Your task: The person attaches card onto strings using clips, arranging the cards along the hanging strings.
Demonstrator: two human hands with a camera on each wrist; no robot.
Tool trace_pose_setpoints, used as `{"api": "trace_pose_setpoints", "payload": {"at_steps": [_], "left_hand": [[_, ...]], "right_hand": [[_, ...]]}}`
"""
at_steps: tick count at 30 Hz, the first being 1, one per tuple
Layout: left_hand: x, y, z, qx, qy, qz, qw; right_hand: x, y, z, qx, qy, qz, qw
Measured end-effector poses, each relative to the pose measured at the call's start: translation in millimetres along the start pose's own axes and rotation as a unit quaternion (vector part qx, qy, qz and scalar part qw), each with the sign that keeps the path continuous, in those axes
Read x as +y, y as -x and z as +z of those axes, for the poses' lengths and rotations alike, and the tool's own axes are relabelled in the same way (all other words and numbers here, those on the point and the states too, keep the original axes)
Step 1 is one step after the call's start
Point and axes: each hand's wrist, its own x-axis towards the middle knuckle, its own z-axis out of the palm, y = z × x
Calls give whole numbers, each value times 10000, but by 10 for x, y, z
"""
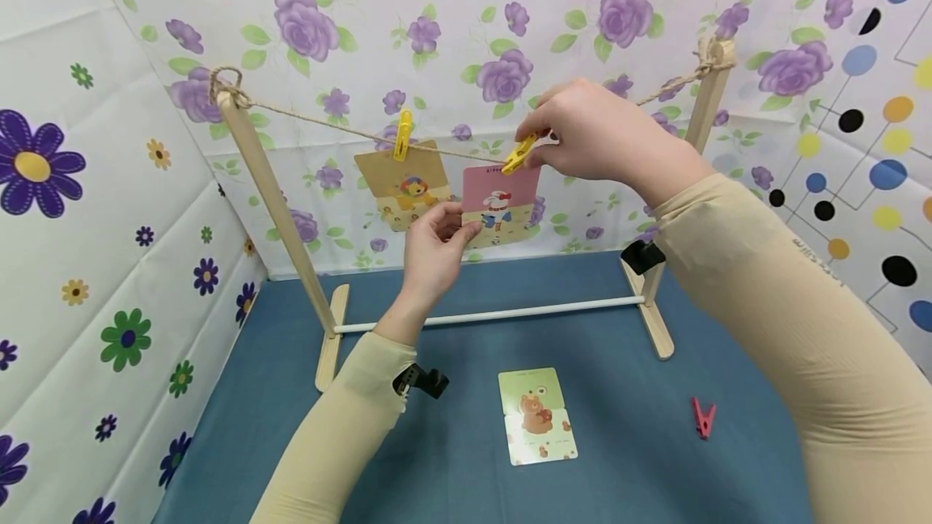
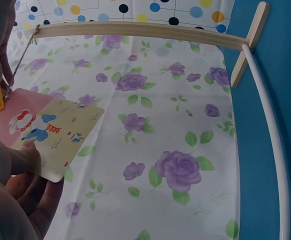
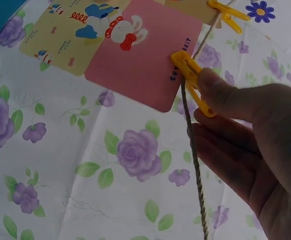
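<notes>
A pink and cream card (image 1: 501, 204) with a rabbit picture hangs at the twine (image 1: 335, 128). My left hand (image 1: 434, 247) pinches its lower left edge between thumb and fingers. Over the card's top edge sits a yellow clothespin (image 1: 518, 154), and my right hand (image 1: 593, 132) pinches its handles. In the right wrist view the clothespin (image 3: 188, 75) has its tip on the card's edge right at the twine. Left of it, a tan card (image 1: 408, 184) with a bear-like picture hangs from a second yellow clothespin (image 1: 403, 136).
The twine is tied between two wooden posts (image 1: 273, 196) joined low down by a white rod (image 1: 524, 313). A green and white bear card (image 1: 537, 417) lies on the blue tabletop (image 1: 451, 459). Right of it lies a red clothespin (image 1: 703, 417). Flowered cloth (image 1: 451, 14) hangs behind.
</notes>
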Motion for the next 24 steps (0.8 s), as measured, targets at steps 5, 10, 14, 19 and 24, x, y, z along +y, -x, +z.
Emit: {"api": "trace_pose_setpoints", "payload": {"at_steps": [5,10,14,19,24], "left_hand": [[-10,11,-8,102,215,85,9997],[-5,24,5,196,372,219,9989],[-25,17,12,239,484,290,9981],[-38,12,15,320,683,413,9963],[-59,25,9,433,936,568,9930]], "right_hand": [[3,38,51,227,117,45,9997],[-9,147,201,985,103,120,9950],[-1,234,352,1959,23,-215,9804],[7,341,510,2716,-171,-488,9610],[18,481,638,3106,-93,-716,9478]]}}
